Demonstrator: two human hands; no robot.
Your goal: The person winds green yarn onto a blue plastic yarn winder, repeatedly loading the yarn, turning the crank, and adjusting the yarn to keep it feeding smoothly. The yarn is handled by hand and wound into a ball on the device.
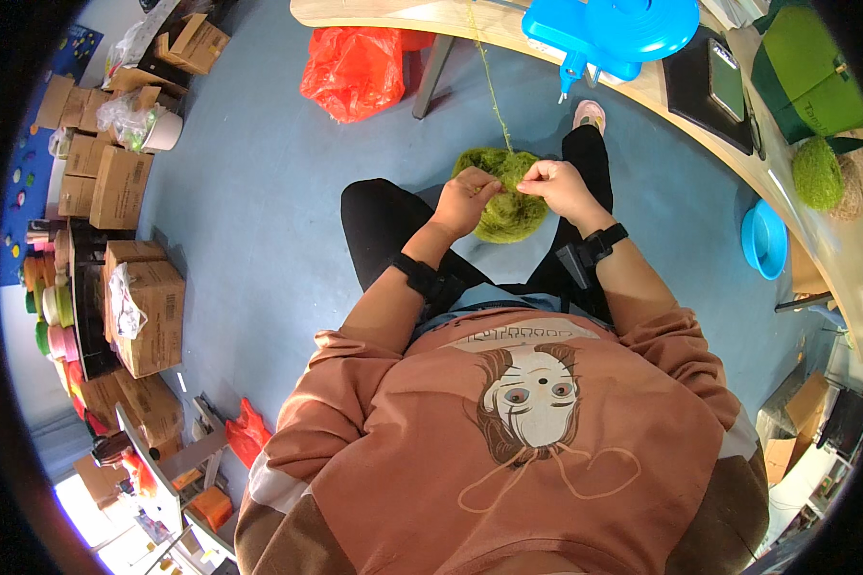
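Observation:
A large bundle of fuzzy green yarn (503, 223) lies between the person's knees. Above it, my left hand (467, 199) has its thumb and forefinger pinched together on a bit of green yarn. My right hand (557, 188) pinches the yarn close beside it, with a small gap between the two hands. A thin green strand (492, 90) runs up from the bundle to the wooden table. Both wrists wear black straps. What exactly lies between the fingertips is too small to tell.
The curved wooden table (403, 16) carries a blue plastic device (618, 32), a phone (725, 80), a green bag (809, 72) and yarn balls (818, 172). A red plastic bag (352, 72) is under its edge. A blue basin (764, 239) stands at right, cardboard boxes (147, 309) at left.

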